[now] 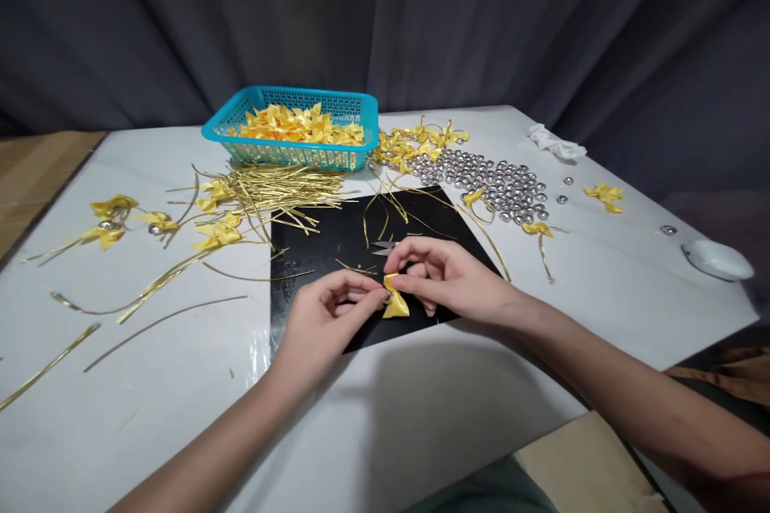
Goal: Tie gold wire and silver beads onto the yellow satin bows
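Observation:
Between my hands, low over the black mat [337, 228], is a small yellow satin bow [396, 307]. My left hand [322, 321] is closed, its thumb and forefinger pinching at the bow's middle; a small shiny bit shows there, too small to name. My right hand [448, 276] is closed too, with thumb and forefinger gripping the bow's upper loop. Just behind the right fingers, the blades of scissors [382, 248] lie on the mat, their handles hidden by the hand. Short offcuts of gold wire tie are scattered around.
A blue basket [294, 144] of yellow bows stands at the back, gold ties [289, 191] heaped before it. Silver domed beads [499, 184] spread to its right. Finished-looking bows with ties [217, 232] lie left. A crumpled white tissue [557, 144] and white mouse-shaped object [719, 259] sit right.

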The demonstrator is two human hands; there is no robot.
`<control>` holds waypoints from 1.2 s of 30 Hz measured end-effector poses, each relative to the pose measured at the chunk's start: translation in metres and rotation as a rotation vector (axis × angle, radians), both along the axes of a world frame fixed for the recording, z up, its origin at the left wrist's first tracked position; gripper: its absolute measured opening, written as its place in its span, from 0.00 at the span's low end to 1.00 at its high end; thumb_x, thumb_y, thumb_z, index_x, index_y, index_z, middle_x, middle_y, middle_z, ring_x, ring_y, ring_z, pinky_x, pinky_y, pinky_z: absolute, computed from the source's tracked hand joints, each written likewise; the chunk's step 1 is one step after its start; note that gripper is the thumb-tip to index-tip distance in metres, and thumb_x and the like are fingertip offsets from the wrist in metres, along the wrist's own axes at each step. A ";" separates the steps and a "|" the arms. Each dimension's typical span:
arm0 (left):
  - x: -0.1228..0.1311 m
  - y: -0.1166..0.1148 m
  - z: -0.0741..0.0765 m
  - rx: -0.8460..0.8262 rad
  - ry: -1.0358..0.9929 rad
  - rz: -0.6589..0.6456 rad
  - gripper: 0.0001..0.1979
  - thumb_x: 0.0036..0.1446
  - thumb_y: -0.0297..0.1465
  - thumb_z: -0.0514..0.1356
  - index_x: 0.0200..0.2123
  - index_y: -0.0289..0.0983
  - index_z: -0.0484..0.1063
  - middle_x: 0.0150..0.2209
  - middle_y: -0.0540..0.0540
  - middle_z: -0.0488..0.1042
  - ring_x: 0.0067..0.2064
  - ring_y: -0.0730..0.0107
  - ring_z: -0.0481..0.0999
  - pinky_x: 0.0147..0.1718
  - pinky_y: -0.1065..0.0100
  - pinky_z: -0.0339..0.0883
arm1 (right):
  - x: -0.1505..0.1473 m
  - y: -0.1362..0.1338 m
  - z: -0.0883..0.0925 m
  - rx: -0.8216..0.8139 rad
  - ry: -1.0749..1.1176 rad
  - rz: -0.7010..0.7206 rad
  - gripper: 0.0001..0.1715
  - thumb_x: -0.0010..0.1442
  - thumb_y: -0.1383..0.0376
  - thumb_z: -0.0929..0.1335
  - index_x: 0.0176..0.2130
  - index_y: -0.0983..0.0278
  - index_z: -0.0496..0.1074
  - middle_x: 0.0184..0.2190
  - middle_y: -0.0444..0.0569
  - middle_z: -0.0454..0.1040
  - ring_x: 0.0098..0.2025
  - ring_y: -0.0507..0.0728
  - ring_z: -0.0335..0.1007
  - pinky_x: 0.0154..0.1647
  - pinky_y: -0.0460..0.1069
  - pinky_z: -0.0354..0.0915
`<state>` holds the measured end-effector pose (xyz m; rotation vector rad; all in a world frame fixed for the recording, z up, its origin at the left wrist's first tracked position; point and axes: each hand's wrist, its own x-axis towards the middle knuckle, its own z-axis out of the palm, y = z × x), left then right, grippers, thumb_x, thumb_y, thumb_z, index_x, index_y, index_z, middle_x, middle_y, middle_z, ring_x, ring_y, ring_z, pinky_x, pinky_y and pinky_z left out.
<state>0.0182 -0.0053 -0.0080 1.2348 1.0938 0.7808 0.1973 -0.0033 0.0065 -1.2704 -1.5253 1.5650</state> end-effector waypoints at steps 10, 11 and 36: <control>0.002 0.003 0.002 -0.178 -0.214 0.106 0.12 0.43 0.32 0.68 0.29 0.34 0.70 0.23 0.52 0.77 0.27 0.78 0.76 0.30 0.78 0.68 | 0.001 -0.001 0.000 0.054 -0.050 -0.062 0.23 0.47 0.59 0.74 0.38 0.65 0.63 0.35 0.43 0.66 0.19 0.41 0.56 0.13 0.38 0.58; 0.002 0.004 0.002 -0.185 -0.229 0.115 0.12 0.43 0.32 0.68 0.29 0.34 0.69 0.23 0.52 0.77 0.27 0.78 0.76 0.30 0.79 0.68 | 0.001 0.000 0.000 0.028 -0.071 -0.041 0.22 0.46 0.59 0.74 0.36 0.66 0.63 0.31 0.41 0.65 0.18 0.41 0.56 0.13 0.37 0.58; 0.002 0.005 -0.003 -0.093 -0.136 -0.002 0.18 0.41 0.32 0.67 0.34 0.34 0.66 0.25 0.53 0.72 0.27 0.78 0.70 0.28 0.75 0.65 | 0.000 0.001 0.003 -0.068 -0.039 -0.003 0.10 0.53 0.65 0.69 0.35 0.69 0.69 0.19 0.39 0.64 0.17 0.42 0.55 0.14 0.37 0.61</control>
